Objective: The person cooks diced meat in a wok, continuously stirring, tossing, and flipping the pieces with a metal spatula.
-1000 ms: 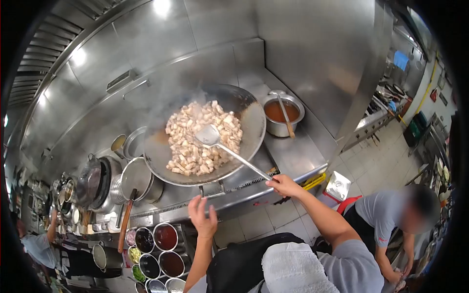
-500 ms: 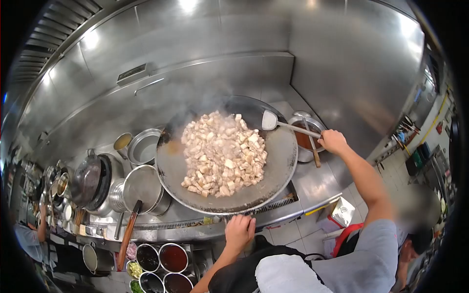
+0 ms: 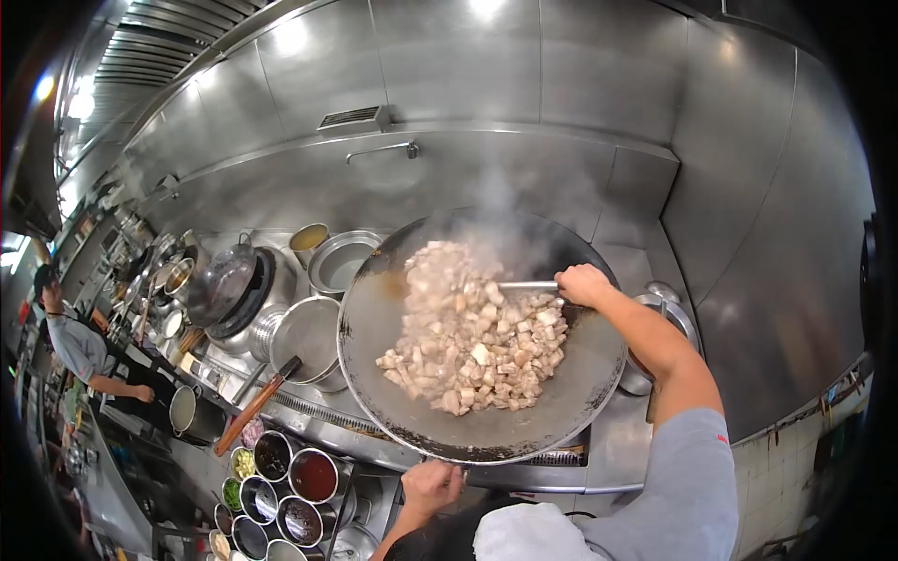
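A large wok (image 3: pixel 599 374) holds a heap of pale diced meat (image 3: pixel 505 351), with steam rising at the back. My right hand (image 3: pixel 585 283) is closed around the metal handle of a wok spatula (image 3: pixel 528 284), above the right side of the heap. The spatula's blade is hidden among the meat. At the wok's near rim, my left hand (image 3: pixel 432 486) is wrapped round the wok's handle, which is mostly covered by the fingers.
A strainer (image 3: pixel 309 337) and a wooden-handled tool (image 3: pixel 253 411) lie left of the wok, near a metal basin (image 3: pixel 344 260). Sauce containers (image 3: pixel 313 475) stand at lower left. Right of the wok is a pot (image 3: pixel 675 318). Another person (image 3: pixel 84 341) stands far left.
My right hand has moved left over the wok, and the spatula has gone from the right rim into the meat. The camera view has turned. My left hand stays at the near rim.
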Demonstrator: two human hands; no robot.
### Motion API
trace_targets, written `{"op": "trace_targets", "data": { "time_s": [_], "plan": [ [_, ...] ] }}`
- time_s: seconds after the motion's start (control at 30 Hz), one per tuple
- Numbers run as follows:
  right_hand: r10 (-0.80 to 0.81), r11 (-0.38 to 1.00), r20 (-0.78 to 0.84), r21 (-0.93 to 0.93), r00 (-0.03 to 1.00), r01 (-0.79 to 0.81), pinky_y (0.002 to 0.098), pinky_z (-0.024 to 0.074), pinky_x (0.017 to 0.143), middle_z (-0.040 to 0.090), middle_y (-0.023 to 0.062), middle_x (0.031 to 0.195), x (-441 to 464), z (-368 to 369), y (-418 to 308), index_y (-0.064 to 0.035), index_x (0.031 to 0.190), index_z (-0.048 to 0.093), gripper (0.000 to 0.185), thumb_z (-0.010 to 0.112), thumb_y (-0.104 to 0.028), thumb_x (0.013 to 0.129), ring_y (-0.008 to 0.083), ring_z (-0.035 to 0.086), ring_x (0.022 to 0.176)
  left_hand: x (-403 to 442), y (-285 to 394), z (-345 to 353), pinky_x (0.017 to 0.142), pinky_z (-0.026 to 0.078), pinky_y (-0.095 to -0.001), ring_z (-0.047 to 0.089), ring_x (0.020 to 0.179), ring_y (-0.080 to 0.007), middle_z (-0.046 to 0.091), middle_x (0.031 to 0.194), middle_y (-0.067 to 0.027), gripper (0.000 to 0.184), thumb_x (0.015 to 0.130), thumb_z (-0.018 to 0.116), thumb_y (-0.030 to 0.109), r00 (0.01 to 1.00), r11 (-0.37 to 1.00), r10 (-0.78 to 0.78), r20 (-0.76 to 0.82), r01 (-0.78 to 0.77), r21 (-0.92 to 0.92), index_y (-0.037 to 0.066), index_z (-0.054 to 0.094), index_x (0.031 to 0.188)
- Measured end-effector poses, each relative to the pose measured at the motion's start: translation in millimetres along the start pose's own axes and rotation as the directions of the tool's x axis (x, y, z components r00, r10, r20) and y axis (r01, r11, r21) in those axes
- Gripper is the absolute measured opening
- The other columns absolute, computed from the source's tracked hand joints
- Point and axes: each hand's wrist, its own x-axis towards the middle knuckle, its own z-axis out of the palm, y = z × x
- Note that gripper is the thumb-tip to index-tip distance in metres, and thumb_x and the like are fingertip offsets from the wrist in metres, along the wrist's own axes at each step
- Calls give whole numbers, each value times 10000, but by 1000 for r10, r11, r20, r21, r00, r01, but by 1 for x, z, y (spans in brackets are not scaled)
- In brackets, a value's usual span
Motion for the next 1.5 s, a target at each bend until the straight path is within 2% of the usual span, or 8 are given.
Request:
{"op": "trace_targets", "data": {
  "time_s": [0.1, 0.3, 0.47, 0.67, 0.8, 1.1, 1.2, 1.5],
  "plan": [
    [-29, 999, -18, -36, 999, 29, 524, 613, 803, 797, 188, 927, -37, -25, -10, -75, 1042, 762, 218, 687, -269, 977, 373, 786, 912, -4, -1, 0, 495, 455, -438, 579, 506, -318, 579, 610, -66, 343, 821, 827, 161, 1000, 1000, -9, 9, 9, 22, 129, 535, 645],
    [-12, 994, -164, -109, 986, -6, 507, 597, 759, 775, 161, 843, -171, -91, -15, -86, 1035, 727, 389, 691, -473, 1018, 356, 778, 854, -7, 1, -1, 517, 464, -449, 598, 538, -327, 582, 624, -70, 327, 852, 823, 166, 1000, 1000, -14, 19, 14, -25, 123, 559, 663],
    [274, 955, -164, -68, 948, -288, 531, 587, 769, 777, 148, 852, -243, -133, 7, -88, 921, 757, 387, 736, -468, 992, 397, 761, 844, -9, -2, 2, 526, 465, -437, 598, 540, -313, 579, 621, -59, 271, 855, 822, 155, 1000, 999, 10, -9, -10, -50, 124, 604, 696],
    [405, 903, -33, -145, 914, -405, 517, 607, 835, 798, 159, 904, -260, -127, 61, -69, 961, 804, 414, 744, -478, 987, 376, 778, 917, -8, -3, 3, 513, 443, -429, 581, 529, -310, 569, 616, -53, 286, 853, 821, 157, 999, 997, 22, -29, -24, -67, 133, 588, 689],
    [322, 940, 133, -161, 937, -300, 529, 609, 892, 805, 181, 1030, -198, -87, 70, -57, 1005, 813, 474, 753, -525, 968, 399, 774, 1013, -8, -4, 2, 510, 437, -427, 574, 523, -310, 567, 613, -55, 302, 849, 823, 166, 999, 998, 42, -10, -43, -37, 138, 572, 683],
    [-22, 993, 134, 121, 991, 5, 529, 607, 909, 798, 187, 1078, -13, -19, 3, -61, 1043, 817, 448, 782, -498, 954, 410, 759, 1057, -8, -7, 8, 508, 444, -418, 565, 507, -300, 540, 596, -61, 294, 833, 799, 153, 997, 997, 73, -17, -72, 16, 139, 557, 666],
    [-39, 994, 112, 105, 993, 27, 522, 608, 908, 800, 183, 1058, -24, -17, -43, -77, 1044, 823, 434, 777, -501, 962, 401, 762, 1056, -4, -6, 6, 495, 408, -445, 541, 510, -332, 505, 599, -90, 314, 865, 763, 125, 996, 995, 81, -35, -83, -59, 103, 524, 663],
    [78, 996, 108, -46, 991, -73, 519, 604, 811, 787, 171, 954, -200, -88, -132, -83, 1091, 764, 416, 748, -485, 985, 390, 771, 942, -6, -9, -11, 567, 488, -451, 623, 615, -321, 597, 692, -79, 293, 907, 799, 208, 983, 981, 162, 87, -151, -121, 126, 582, 730]
  ]
}}
